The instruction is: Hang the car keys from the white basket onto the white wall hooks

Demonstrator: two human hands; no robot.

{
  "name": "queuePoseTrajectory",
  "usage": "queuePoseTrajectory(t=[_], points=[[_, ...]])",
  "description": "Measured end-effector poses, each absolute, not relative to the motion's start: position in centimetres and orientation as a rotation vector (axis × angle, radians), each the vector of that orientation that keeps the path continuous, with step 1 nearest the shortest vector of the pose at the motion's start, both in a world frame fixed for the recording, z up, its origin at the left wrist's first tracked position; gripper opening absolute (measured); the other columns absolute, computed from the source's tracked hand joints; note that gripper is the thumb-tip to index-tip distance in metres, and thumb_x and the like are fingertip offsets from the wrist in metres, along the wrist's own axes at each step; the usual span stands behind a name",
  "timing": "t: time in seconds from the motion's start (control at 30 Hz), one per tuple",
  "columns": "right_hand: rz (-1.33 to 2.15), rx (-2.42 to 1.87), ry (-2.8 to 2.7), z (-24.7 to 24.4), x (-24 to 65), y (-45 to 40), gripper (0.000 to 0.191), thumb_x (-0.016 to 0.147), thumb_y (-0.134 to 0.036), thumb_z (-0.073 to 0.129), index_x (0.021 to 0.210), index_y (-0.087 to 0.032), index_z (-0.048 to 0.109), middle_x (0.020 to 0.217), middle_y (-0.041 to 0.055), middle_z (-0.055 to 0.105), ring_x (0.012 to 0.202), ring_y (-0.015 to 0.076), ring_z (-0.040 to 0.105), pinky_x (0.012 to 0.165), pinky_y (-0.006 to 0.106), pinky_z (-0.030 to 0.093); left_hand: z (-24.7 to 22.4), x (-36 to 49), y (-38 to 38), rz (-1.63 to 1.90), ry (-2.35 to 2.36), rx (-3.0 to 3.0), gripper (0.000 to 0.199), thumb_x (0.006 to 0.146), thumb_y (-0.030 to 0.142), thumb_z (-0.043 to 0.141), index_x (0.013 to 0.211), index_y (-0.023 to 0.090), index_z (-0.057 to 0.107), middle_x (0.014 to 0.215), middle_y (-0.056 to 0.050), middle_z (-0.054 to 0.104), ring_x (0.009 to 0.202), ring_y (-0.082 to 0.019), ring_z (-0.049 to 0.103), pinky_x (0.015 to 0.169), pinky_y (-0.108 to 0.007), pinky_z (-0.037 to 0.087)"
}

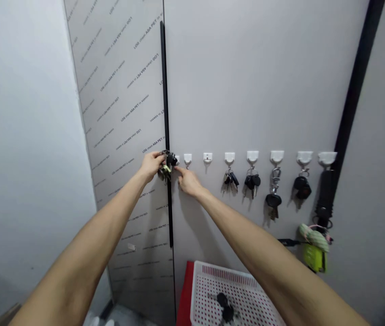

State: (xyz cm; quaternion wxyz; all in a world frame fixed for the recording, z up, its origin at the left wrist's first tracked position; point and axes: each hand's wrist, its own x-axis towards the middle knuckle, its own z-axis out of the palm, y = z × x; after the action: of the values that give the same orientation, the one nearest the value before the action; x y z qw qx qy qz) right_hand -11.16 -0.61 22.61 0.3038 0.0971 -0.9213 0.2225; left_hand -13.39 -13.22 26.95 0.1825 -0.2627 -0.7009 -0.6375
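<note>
My left hand is closed on a bunch of keys with dark heads and a metal ring, held up against the cabinet door near the long black handle strip. Just to the right is my right hand, its index finger stretched out and its thumb apart, the fingertip at the edge of the keys and just below the leftmost white hook. That hook is partly hidden by the keys. Nothing shows in my right hand; whether its fingertip touches the keys or the hook I cannot tell.
Further right, white hooks run in a row. Several carry keys; a black strap hangs at the right end, with a yellow-green item below. A white perforated basket holding dark-headed keys sits below on something red.
</note>
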Motion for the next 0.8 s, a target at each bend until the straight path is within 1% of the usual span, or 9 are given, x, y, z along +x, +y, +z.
queuePoseTrajectory(t=[0.1, 0.2, 0.3, 0.4, 0.47, 0.57, 0.67, 0.8], points=[[0.727, 0.287, -2.383, 22.0, -9.9, -0.3, 0.043, 0.067, -0.011, 0.034, 0.108, -0.020, 0.040, 0.067, -0.0004, 0.058, 0.056, 0.0098, 0.052, 0.061, 0.021, 0.039, 28.1, -11.4, -12.7, -1.812, -1.998, -0.869, 0.005, 0.060, 0.015, 0.043, 0.057, 0.012, 0.046, 0.045, 0.005, 0.040, 0.035, -0.002, 0.032, 0.036, -0.015, 0.023], [0.771, 0.337, -2.243, 21.5, -6.7, 1.7, 0.036, 0.068, -0.016, 0.035, 0.103, -0.018, 0.043, 0.065, -0.0016, 0.056, 0.049, 0.0068, 0.049, 0.055, 0.019, 0.039, 26.4, -8.9, -11.9, -1.710, -2.140, -0.941, 0.010, 0.060, 0.014, 0.041, 0.064, 0.012, 0.050, 0.045, 0.005, 0.042, 0.036, -0.003, 0.032, 0.036, -0.015, 0.024], [0.701, 0.256, -2.032, 21.5, -2.5, 5.5, 0.029, 0.069, -0.022, 0.036, 0.096, -0.018, 0.047, 0.071, -0.0004, 0.055, 0.048, 0.0058, 0.047, 0.052, 0.017, 0.038, 21.5, -6.8, -10.4, -1.633, -2.301, -0.970, 0.015, 0.060, 0.014, 0.039, 0.069, 0.013, 0.052, 0.047, 0.004, 0.044, 0.037, -0.004, 0.033, 0.037, -0.015, 0.026], [0.514, -0.060, -1.892, 22.0, 0.2, 9.6, 0.026, 0.067, -0.028, 0.041, 0.089, -0.017, 0.050, 0.073, 0.0016, 0.055, 0.051, 0.0079, 0.047, 0.055, 0.021, 0.038, 15.0, -5.5, -8.1, -1.674, -2.427, -1.013, 0.017, 0.063, 0.017, 0.036, 0.069, 0.014, 0.052, 0.050, 0.004, 0.045, 0.043, -0.006, 0.038, 0.042, -0.016, 0.031], [0.390, -0.249, -1.938, 22.3, 0.9, 11.7, 0.029, 0.065, -0.032, 0.044, 0.089, -0.017, 0.051, 0.076, 0.0028, 0.056, 0.056, 0.0108, 0.049, 0.058, 0.024, 0.037, 10.7, -4.8, -6.7, -1.674, -2.519, -1.036, 0.020, 0.065, 0.019, 0.034, 0.071, 0.014, 0.052, 0.052, 0.003, 0.047, 0.047, -0.008, 0.041, 0.046, -0.018, 0.033], [0.302, -0.426, -2.113, 22.5, 0.7, 13.2, 0.034, 0.064, -0.038, 0.045, 0.091, -0.019, 0.051, 0.075, 0.0049, 0.058, 0.066, 0.0163, 0.051, 0.057, 0.026, 0.036, 5.4, -4.0, -5.1, -1.548, -2.640, -1.083, 0.022, 0.066, 0.019, 0.033, 0.071, 0.015, 0.054, 0.062, 0.000, 0.054, 0.059, -0.010, 0.047, 0.057, -0.020, 0.036], [0.352, -0.450, -2.201, 22.6, 0.3, 13.4, 0.034, 0.064, -0.041, 0.043, 0.087, -0.018, 0.054, 0.069, 0.0044, 0.058, 0.067, 0.0163, 0.051, 0.056, 0.025, 0.035, 1.9, -3.3, -4.7, -1.425, -2.742, -1.141, 0.024, 0.065, 0.017, 0.033, 0.072, 0.017, 0.055, 0.070, 0.000, 0.057, 0.069, -0.012, 0.050, 0.065, -0.020, 0.036], [0.475, -0.345, -2.180, 22.8, 0.2, 13.5, 0.029, 0.062, -0.036, 0.045, 0.083, -0.020, 0.055, 0.065, 0.0007, 0.058, 0.061, 0.0124, 0.050, 0.057, 0.023, 0.036, -0.2, -2.9, -5.3, -1.265, -2.854, -1.229, 0.026, 0.062, 0.014, 0.033, 0.074, 0.018, 0.055, 0.074, 0.001, 0.058, 0.074, -0.012, 0.050, 0.070, -0.020, 0.036]])
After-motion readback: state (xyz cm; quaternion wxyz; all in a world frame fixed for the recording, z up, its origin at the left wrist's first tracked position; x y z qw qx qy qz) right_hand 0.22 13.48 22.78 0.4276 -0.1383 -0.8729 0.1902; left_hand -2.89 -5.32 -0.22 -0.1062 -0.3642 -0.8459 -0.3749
